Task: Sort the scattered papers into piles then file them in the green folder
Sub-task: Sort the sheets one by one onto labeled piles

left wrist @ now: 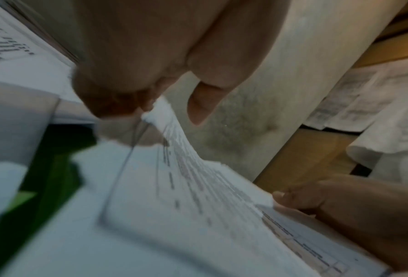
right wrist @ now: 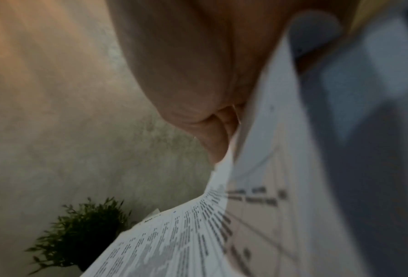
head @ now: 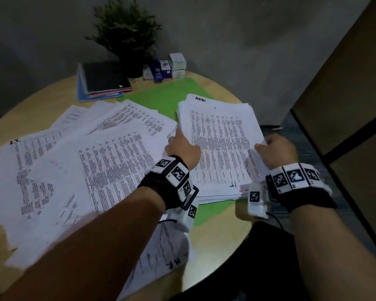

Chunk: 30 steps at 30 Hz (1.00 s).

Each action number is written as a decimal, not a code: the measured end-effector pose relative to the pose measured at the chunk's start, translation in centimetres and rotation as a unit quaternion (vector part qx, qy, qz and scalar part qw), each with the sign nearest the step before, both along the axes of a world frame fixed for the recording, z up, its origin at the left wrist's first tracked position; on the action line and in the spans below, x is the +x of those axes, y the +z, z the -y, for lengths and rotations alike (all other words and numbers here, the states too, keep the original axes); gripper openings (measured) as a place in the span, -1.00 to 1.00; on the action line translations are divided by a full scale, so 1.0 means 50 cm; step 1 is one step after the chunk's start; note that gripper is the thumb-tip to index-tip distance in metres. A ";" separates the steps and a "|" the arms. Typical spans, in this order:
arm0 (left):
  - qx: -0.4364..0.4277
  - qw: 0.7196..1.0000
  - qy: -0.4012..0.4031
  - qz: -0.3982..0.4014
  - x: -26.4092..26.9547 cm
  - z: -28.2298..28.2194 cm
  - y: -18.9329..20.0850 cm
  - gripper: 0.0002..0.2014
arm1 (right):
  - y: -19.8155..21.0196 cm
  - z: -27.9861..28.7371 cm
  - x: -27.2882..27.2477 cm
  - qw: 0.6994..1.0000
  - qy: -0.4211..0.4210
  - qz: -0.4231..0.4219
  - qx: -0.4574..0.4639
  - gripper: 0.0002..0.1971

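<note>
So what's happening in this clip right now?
A person is sorting papers at a round table. Both hands hold a sheet over the stack lying on the open green folder: the left hand pinches its left edge, the right hand its right. Loose papers are spread on the left, unsorted.
</note>
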<state>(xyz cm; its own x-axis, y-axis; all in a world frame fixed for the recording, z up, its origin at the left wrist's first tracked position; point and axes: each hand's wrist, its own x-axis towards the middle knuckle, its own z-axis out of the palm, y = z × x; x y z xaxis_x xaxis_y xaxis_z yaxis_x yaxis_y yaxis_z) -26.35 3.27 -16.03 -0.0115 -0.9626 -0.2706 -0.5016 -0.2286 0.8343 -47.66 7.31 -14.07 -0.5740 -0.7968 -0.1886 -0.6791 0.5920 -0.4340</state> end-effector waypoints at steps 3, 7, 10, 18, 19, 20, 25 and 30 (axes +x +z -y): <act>0.016 1.000 0.001 -0.016 -0.003 0.002 -0.025 -0.21 | -0.003 -0.006 -0.016 0.999 0.024 -0.008 0.034 -0.45; 0.031 0.996 -0.016 -0.080 -0.025 -0.026 -0.009 -0.19 | -0.006 -0.011 -0.013 0.996 0.068 0.014 0.049 -0.46; 0.043 0.995 -0.036 -0.078 -0.034 -0.033 -0.006 -0.15 | -0.018 -0.003 -0.007 0.996 0.076 0.019 0.050 -0.47; -0.001 0.995 -0.042 -0.095 0.100 -0.036 0.082 -0.29 | 0.034 0.013 0.059 0.995 0.063 0.013 -0.079 -0.37; -0.008 0.995 -0.031 -0.090 0.137 -0.035 0.091 -0.32 | 0.045 0.015 0.085 0.991 0.086 0.014 -0.098 -0.39; -0.014 0.996 -0.016 -0.089 0.172 -0.034 0.098 -0.33 | 0.056 0.018 0.113 0.987 0.116 0.017 -0.113 -0.42; -0.026 0.998 0.039 -0.052 0.356 -0.039 0.103 -0.43 | 0.085 0.017 0.278 0.959 0.263 0.074 -0.073 -0.49; 0.022 0.996 0.073 -0.042 0.487 -0.067 0.086 -0.54 | 0.054 0.025 0.406 0.925 0.368 0.011 0.093 -0.36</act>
